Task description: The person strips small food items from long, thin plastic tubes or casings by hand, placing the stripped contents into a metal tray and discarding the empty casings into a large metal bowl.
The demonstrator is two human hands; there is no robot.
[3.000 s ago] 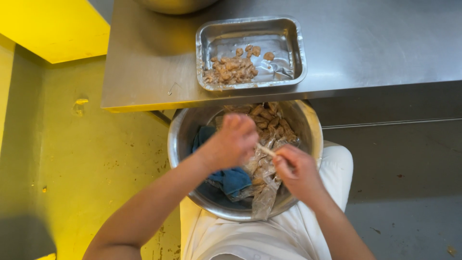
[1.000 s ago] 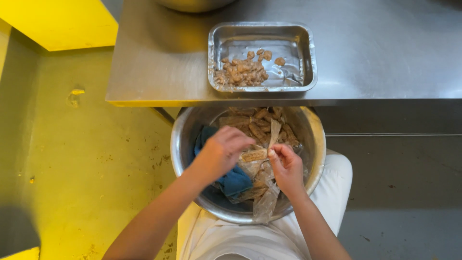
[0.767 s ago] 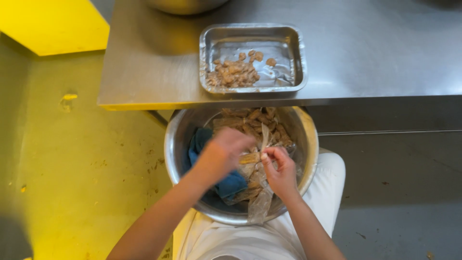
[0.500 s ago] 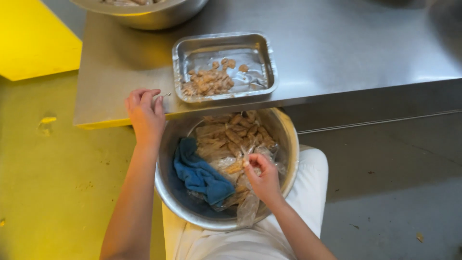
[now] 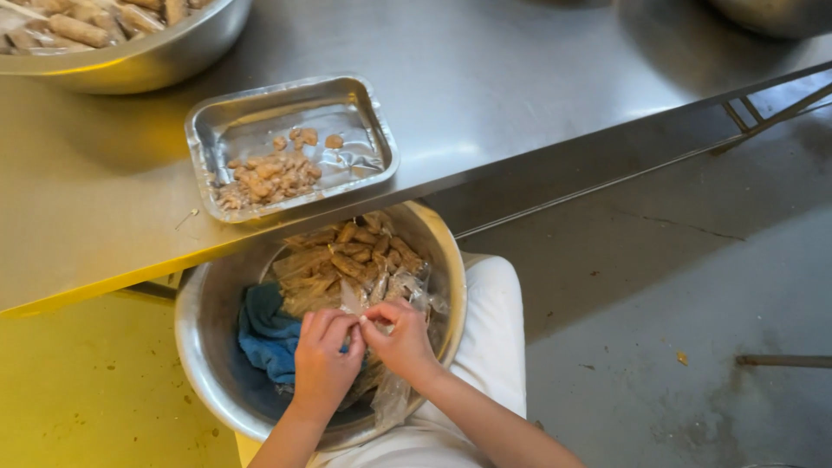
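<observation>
1. A thin, crinkled clear plastic wrapper (image 5: 362,305) is pinched between both hands, inside a round steel bowl (image 5: 208,321) that rests on the person's lap just below the near edge of the tabletop (image 5: 520,78).
2. The left hand (image 5: 322,357) and right hand (image 5: 400,338) meet fingertip to fingertip; the fingers (image 5: 336,326) are drawn narrow, holding the wrapper between them.
3. Beneath the hands lie tan, stubby stick-shaped pieces (image 5: 355,251), rough and matte, heaped toward the bowl's far side among more loose clear film (image 5: 392,394).
4. A soft, rumpled blue cloth (image 5: 264,334) lies in the bowl's left part, touching the left hand.
5. On the brushed-metal tabletop, near its near edge, sits a shiny rectangular foil tray (image 5: 368,113) with rounded corners, holding small brown crumbly bits (image 5: 264,173).
6. At the far left corner, a second steel bowl (image 5: 147,61) holds similar tan sticks.
</observation>
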